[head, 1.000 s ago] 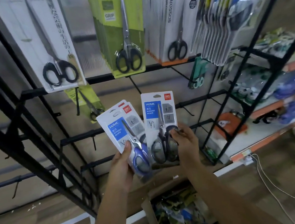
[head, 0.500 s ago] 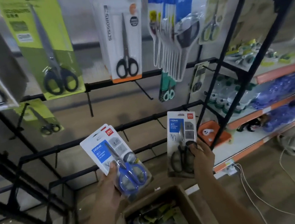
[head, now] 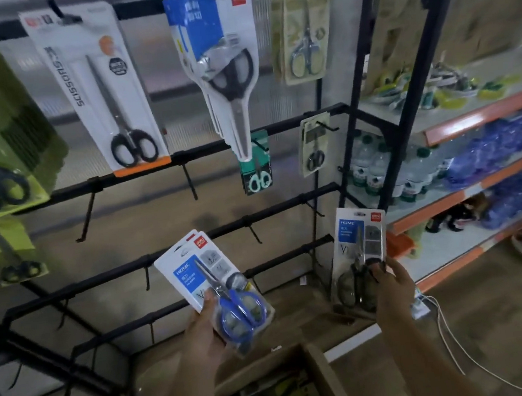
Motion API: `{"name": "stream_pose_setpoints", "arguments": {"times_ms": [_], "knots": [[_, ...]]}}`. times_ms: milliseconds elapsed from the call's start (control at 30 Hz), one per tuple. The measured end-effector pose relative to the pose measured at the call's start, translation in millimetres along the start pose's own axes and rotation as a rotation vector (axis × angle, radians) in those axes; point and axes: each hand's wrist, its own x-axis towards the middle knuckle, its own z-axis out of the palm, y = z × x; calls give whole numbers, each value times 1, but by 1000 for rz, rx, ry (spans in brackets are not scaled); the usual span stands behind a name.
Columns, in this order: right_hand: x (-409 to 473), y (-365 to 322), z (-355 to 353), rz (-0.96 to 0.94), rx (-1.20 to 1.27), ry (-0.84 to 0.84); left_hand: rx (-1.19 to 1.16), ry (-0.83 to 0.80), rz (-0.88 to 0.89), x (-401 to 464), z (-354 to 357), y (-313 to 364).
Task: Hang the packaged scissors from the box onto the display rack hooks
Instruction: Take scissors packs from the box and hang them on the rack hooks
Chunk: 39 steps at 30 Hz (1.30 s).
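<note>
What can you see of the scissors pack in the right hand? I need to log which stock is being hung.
The scissors pack is a white card under a clear plastic blister, with a blue label at upper left and a small red logo at the top right corner. The scissors inside have dark handles, blades pointing up. It stands nearly upright in front of the rack's lower right bars, on no hook. The right hand pinches its lower part.

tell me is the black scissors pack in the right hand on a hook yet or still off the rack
Off the rack. The right hand pinches the black scissors pack by its lower part, and no hook passes through its top hole.
</note>
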Motion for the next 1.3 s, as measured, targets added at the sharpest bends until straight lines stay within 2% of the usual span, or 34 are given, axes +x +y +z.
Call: {"name": "stream_pose_setpoints", "arguments": {"times_ms": [267,467,633,700,800,933,1133,1200,1300], "knots": [[15,2,-5,22,-66,-86,-78,65,25,14,-6,-26],[-5,16,14,12,-174,-274,-185,134,149,6,-41,-30],[-48,42,50,-41,-330,-532,-241,278,205,-14,-80,-29],[-70,52,67,-24,-378,-631,-280,298,177,-20,-101,-28],[-102,62,92,-47,-418,-752,-276,305,242,-36,-130,-22],[-144,71,127,-22,-349,-816,-234,257,350,-58,-165,-1],[-202,63,174,71,-145,-876,-262,209,253,-57,-201,48],[-214,57,192,32,-126,-918,-250,198,256,-54,-208,64],[-220,52,223,-61,-88,-891,-270,171,257,-52,-212,88]]}}
